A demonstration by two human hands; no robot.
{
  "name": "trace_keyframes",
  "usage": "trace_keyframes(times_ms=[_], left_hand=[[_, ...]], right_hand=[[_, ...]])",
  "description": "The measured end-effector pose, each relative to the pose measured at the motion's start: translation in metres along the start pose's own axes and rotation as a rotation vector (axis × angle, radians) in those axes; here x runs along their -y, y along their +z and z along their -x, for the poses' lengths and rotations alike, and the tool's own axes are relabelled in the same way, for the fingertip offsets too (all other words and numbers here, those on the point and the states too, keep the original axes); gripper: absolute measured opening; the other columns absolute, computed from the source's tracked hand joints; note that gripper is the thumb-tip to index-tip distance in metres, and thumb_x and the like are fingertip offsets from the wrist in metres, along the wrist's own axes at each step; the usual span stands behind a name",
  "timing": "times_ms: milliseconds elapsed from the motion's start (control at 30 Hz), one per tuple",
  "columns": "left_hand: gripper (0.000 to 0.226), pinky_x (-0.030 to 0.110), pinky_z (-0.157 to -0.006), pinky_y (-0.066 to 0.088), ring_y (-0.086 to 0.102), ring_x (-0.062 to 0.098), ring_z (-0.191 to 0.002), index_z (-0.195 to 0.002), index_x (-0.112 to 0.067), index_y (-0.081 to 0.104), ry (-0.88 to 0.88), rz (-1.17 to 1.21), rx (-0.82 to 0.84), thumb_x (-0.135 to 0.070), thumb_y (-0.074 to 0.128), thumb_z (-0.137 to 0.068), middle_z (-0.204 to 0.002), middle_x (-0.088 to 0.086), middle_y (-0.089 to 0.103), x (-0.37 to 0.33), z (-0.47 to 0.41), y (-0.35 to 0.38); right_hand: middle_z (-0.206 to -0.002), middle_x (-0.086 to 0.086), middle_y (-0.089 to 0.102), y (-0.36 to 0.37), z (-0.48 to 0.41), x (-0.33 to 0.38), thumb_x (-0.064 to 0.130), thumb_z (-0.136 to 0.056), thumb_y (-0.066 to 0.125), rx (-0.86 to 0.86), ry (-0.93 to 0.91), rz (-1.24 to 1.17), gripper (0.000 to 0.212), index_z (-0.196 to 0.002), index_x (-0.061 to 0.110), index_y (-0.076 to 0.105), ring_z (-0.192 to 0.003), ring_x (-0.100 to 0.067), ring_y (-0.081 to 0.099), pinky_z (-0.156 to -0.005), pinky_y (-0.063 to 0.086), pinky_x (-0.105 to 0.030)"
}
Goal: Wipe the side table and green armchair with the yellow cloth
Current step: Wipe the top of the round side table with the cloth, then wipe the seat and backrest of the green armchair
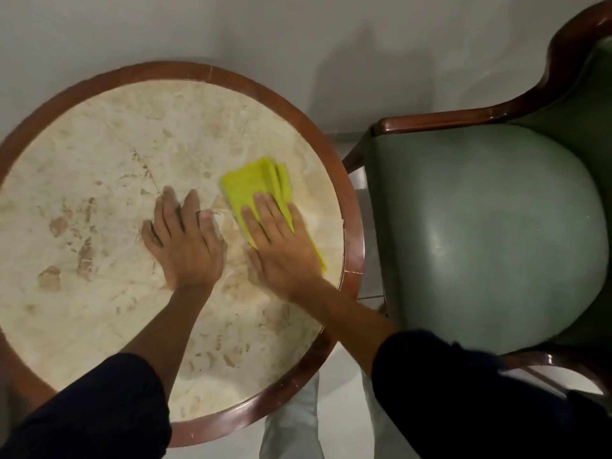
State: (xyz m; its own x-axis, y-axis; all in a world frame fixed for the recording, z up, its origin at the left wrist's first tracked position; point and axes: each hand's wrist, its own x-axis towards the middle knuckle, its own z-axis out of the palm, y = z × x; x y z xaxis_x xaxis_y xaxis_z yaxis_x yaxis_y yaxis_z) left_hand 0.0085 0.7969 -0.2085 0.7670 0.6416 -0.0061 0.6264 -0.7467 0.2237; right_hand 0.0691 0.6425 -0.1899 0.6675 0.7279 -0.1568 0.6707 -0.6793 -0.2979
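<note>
A round side table (99, 134) with a beige marble top and a brown wooden rim fills the left of the head view. The folded yellow cloth (251, 183) lies on the table's right part. My right hand (281, 246) presses flat on the cloth, fingers spread over it. My left hand (185, 240) rests flat on the bare marble just left of the cloth, fingers apart, holding nothing. The green armchair (490, 226) with a dark wooden frame stands right of the table, its seat cushion facing up.
A pale wall (298, 34) runs behind the table and chair. A narrow gap of tiled floor (364, 200) separates the table rim from the chair's wooden armrest (447, 119). My light trouser legs (291, 422) show below the table edge.
</note>
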Motion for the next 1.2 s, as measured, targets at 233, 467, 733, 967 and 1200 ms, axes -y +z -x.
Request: trace_keyframes(times_ms=[233,467,733,967,1200], left_hand=[[0.055,0.060,-0.114,0.019,0.026,0.035,-0.145,-0.145,-0.018,0.034,0.051,-0.094,-0.005,-0.051,0.025,-0.102,-0.159,0.020,0.028,-0.001,-0.002,0.007],[0.049,0.055,-0.114,0.025,0.043,0.032,-0.139,-0.141,-0.016,0.045,0.616,-0.136,-0.105,-0.044,0.038,-0.102,-0.153,0.014,0.043,-0.113,0.008,0.010],[0.070,0.058,-0.121,0.009,0.021,0.028,-0.151,-0.146,-0.024,0.037,0.710,-0.216,0.266,-0.067,0.016,-0.096,-0.161,0.012,0.029,-0.232,0.009,0.042],[0.062,0.048,-0.123,0.004,0.026,0.027,-0.149,-0.136,-0.023,0.046,0.749,-0.214,0.215,-0.065,0.030,-0.094,-0.157,0.011,0.037,-0.224,0.003,0.059],[0.065,0.046,-0.122,0.005,0.034,0.028,-0.145,-0.141,-0.021,0.042,0.718,-0.245,0.218,-0.064,0.031,-0.094,-0.152,0.010,0.044,-0.225,0.002,0.060]], right_hand=[[-0.157,-0.014,0.031,-0.021,0.121,-0.038,0.000,-0.081,0.044,-0.079,0.271,-0.257,0.072,-0.149,0.006,0.021,-0.146,-0.029,0.028,-0.114,0.031,-0.056],[-0.148,-0.004,0.048,-0.093,0.150,-0.091,0.004,-0.092,0.047,-0.478,0.996,-1.227,0.057,-0.145,0.024,0.037,-0.124,-0.021,0.054,-0.107,0.044,-0.039],[-0.144,0.014,0.044,-0.137,0.212,-0.227,0.032,-0.081,0.048,-0.542,0.818,-0.493,0.069,-0.147,0.029,0.031,-0.126,-0.006,0.050,-0.108,0.041,-0.034],[-0.164,-0.011,0.011,-0.050,0.189,-0.297,0.048,-0.099,0.027,-0.168,0.901,-0.015,0.063,-0.154,0.019,0.015,-0.151,-0.028,0.006,-0.121,0.010,-0.055],[-0.164,-0.012,0.009,-0.071,0.127,-0.346,0.037,-0.101,0.023,-0.236,0.941,-0.043,0.056,-0.154,0.022,0.013,-0.151,-0.029,0.008,-0.120,0.006,-0.055]])
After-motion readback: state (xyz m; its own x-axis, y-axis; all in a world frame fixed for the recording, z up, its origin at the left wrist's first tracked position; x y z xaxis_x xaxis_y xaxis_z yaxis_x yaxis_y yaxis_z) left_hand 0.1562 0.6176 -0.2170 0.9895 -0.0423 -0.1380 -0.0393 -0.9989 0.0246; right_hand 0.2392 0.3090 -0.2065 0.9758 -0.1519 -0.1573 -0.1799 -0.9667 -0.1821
